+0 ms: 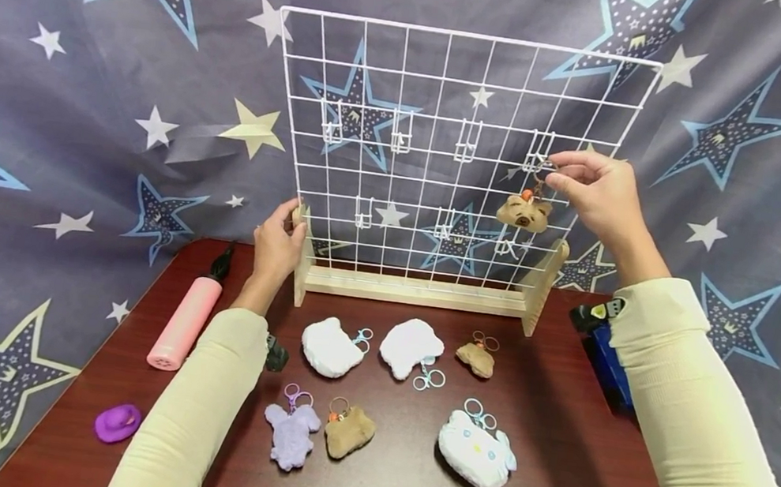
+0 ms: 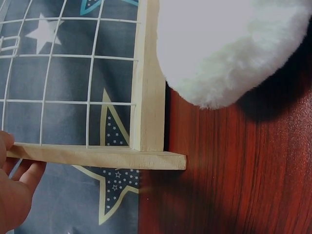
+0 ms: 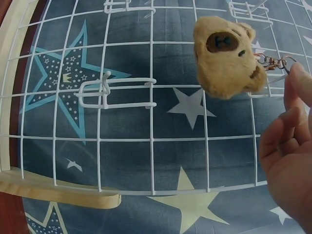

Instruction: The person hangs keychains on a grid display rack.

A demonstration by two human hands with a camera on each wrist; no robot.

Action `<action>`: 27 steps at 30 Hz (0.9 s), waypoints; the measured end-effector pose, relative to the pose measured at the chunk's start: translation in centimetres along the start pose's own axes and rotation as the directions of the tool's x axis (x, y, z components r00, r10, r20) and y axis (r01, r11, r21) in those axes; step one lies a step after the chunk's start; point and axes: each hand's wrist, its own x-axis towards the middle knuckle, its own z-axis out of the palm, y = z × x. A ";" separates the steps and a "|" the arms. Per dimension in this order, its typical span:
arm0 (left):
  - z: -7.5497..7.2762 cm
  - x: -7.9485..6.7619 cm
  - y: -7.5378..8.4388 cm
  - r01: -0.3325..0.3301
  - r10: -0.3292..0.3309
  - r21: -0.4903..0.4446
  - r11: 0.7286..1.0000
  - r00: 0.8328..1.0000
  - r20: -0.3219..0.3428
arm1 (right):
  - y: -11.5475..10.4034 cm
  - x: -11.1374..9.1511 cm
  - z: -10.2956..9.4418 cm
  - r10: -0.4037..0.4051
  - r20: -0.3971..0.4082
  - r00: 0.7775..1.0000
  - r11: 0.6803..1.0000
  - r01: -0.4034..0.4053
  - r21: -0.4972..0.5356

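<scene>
My right hand (image 1: 599, 194) pinches the metal ring of a brown plush bear keychain (image 1: 524, 212) at the upper right hook (image 1: 537, 154) of a white wire grid rack (image 1: 436, 153). Below the ring the bear head hangs in front of the grid, face outward. In the right wrist view the bear (image 3: 224, 57) dangles from its clasp, the ring between thumb and finger. Whether the ring is on the hook I cannot tell. My left hand (image 1: 279, 241) grips the rack's left wooden upright (image 1: 300, 254); the left wrist view shows fingers around the wood (image 2: 97, 155).
Other hooks (image 1: 401, 137) sit on the grid in two rows. On the table lie white plush keychains (image 1: 332, 348), a purple one (image 1: 292, 433), brown ones (image 1: 347, 433) and a white cat-faced one (image 1: 476, 452). A pink pump (image 1: 185, 325) and purple duck (image 1: 117, 423) lie left, a blue object (image 1: 610, 362) right.
</scene>
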 end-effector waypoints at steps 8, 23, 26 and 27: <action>0.0 0.0 0.0 -0.007 0.007 -0.007 1.000 1.000 0.003 | 0.4 0.0 0.1 -0.012 0.000 1.000 0.999 0.012 -0.049; 0.1 -0.1 0.0 -0.016 0.016 -0.020 1.000 1.000 0.000 | 3.1 -2.5 -0.4 -0.006 0.018 1.000 0.990 0.008 -0.141; 0.1 0.0 0.0 -0.017 0.017 -0.015 1.000 1.000 -0.006 | 3.9 -3.1 -0.4 -0.007 0.036 0.999 0.989 0.012 -0.149; 0.1 0.0 0.1 -0.019 0.019 -0.016 1.000 1.000 -0.007 | 4.2 -3.3 -0.4 -0.008 0.041 0.999 0.988 0.014 -0.151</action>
